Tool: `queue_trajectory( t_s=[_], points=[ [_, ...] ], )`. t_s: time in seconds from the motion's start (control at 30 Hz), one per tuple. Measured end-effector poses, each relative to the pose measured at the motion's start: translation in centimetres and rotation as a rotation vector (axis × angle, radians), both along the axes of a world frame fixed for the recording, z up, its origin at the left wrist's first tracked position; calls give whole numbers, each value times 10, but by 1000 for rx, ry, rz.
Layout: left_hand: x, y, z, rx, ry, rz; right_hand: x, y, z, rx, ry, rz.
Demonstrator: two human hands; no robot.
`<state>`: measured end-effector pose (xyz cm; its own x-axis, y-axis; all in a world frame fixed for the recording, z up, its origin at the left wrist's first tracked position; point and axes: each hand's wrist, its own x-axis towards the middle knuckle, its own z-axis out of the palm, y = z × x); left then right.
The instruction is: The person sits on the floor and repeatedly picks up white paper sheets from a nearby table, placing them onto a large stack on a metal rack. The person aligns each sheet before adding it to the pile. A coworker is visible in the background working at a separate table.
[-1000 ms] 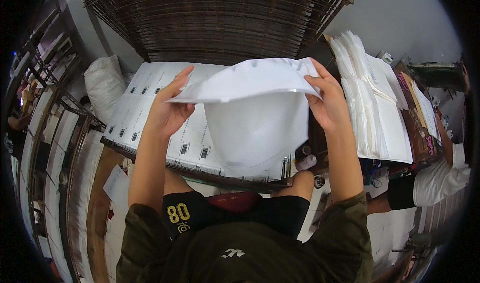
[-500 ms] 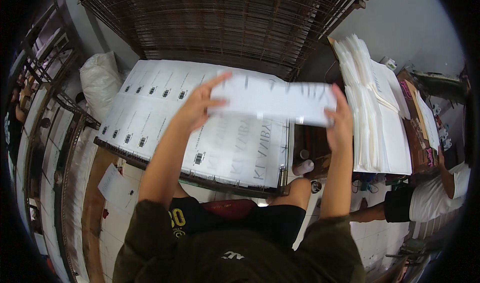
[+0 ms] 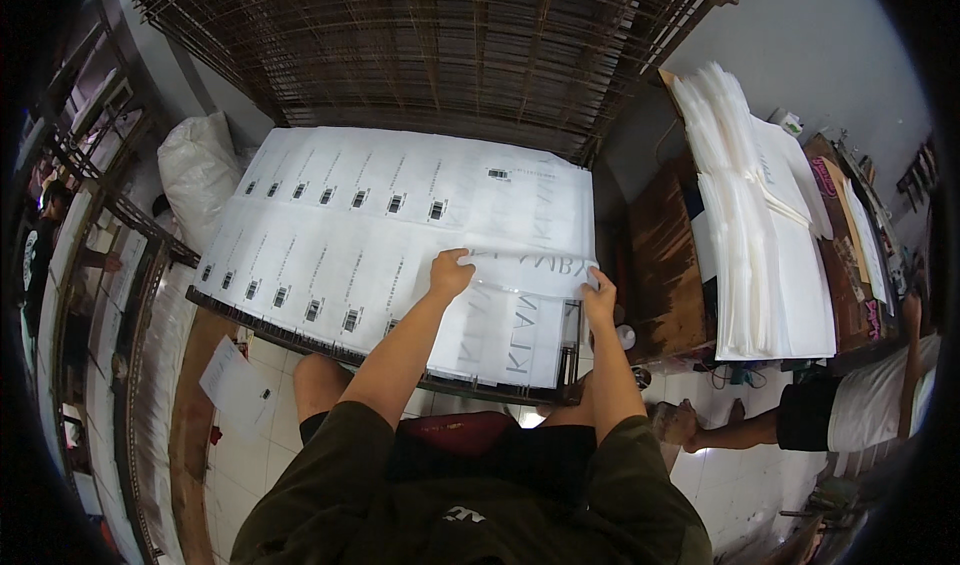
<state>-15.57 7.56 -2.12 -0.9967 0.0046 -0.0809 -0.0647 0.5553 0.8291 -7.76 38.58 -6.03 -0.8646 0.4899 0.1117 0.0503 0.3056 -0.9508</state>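
Note:
A thin white printed sheet [image 3: 530, 275] with large grey lettering is stretched between my two hands, low over the right end of the table rack. My left hand [image 3: 453, 273] is closed on its left end. At the opposite end, my right hand [image 3: 600, 295] pinches the corner. Beneath and around it lie two rows of overlapping white printed sheets [image 3: 290, 250], marked with fine lines of print and small black barcodes. They rest on a dark wire rack [image 3: 270, 327]. I cannot make out whether the held sheet touches those below.
Stacked wire racks [image 3: 420, 55] rise at the far side. To the right, a tall pile of white sheets [image 3: 745, 255] sits on a wooden table [image 3: 665, 265]. Beyond it stands another person [image 3: 875, 405]. A white sack [image 3: 197, 170] and a loose sheet [image 3: 237, 380] are at left.
Both hands have come down and nearer to me with the sheet, which was raised and blurred before. My left hand has moved right, my right hand left, uncovering more barcoded sheets.

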Motion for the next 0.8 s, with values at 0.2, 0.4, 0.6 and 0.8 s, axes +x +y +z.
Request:
queue_trajectory(
  t_s=[0.2,0.4,0.6,0.8],
  points=[
    [-11,1,-17,-17,22,-21,-19,6,-3,96,-165,-138],
    [-17,9,-10,-16,37,-16,-22,7,-7,144,-190,-201],
    [-13,11,-9,-13,115,-8,-21,6,-13,142,-150,-211],
    [1,9,-18,-57,143,-11,-15,-2,-2,195,-189,-246]
  ],
)
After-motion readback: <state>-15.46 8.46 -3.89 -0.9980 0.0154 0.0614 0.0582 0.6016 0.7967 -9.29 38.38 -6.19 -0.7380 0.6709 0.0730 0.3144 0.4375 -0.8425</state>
